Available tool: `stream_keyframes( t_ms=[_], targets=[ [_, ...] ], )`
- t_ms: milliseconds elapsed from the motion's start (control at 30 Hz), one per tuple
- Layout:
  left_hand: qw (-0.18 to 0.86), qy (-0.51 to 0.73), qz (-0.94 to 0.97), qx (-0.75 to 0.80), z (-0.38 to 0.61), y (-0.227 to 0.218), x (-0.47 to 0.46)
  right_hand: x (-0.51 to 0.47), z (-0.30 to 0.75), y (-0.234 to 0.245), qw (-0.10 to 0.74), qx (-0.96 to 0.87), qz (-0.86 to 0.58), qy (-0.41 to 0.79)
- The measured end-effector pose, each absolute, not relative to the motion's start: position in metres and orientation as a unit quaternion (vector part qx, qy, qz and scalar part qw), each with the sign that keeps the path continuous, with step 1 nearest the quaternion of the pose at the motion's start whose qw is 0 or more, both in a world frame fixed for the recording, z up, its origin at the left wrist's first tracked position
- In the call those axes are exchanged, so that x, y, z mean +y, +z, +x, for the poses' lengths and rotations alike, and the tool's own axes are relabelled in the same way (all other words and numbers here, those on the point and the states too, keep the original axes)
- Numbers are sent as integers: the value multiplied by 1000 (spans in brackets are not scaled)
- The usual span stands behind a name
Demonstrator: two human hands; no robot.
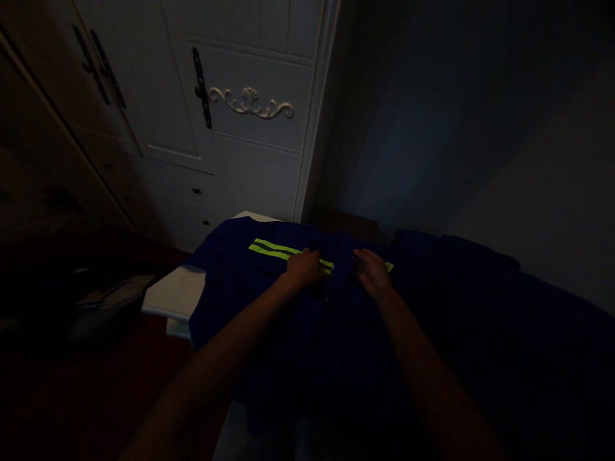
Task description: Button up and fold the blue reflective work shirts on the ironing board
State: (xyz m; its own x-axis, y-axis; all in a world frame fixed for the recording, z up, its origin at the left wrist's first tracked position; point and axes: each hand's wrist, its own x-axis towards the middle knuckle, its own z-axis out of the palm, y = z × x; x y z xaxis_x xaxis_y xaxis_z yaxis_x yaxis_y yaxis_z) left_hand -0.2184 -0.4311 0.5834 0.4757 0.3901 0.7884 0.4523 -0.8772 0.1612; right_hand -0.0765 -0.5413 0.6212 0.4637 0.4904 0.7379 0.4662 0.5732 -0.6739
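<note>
A dark blue garment with two bright yellow-green stripes lies spread over a white board or table. My left hand rests on the cloth right at the stripes, fingers curled over a fold. My right hand lies a short way to its right, fingers bent down onto the same bunched fold of cloth between the two hands. The room is very dim, so whether either hand pinches the cloth is hard to see.
A white wardrobe with dark handles and carved trim stands behind the board. A dark blue wall fills the right. More dark cloth spreads to the right. Dim clutter lies on the reddish floor at left.
</note>
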Motion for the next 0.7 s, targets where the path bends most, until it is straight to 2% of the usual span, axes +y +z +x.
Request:
stream_keyframes(
  t_ms=[100,267,433,567,700],
  targets=[
    [46,-442,-865,-231,-211,587,-437,-543,-81,613,677,-536,-499,76],
    [9,-467,-858,-213,-204,589,-434,-535,-89,607,578,-551,-602,11],
    [-194,-545,-804,-135,-204,589,-418,-532,-91,604,555,-567,-608,2],
    [-355,-559,-747,-59,-201,585,-412,-531,-89,603,543,-594,-591,-47],
    [-459,-551,-697,-2,-200,583,-407,-532,-86,603,608,-588,-533,13]
  ],
)
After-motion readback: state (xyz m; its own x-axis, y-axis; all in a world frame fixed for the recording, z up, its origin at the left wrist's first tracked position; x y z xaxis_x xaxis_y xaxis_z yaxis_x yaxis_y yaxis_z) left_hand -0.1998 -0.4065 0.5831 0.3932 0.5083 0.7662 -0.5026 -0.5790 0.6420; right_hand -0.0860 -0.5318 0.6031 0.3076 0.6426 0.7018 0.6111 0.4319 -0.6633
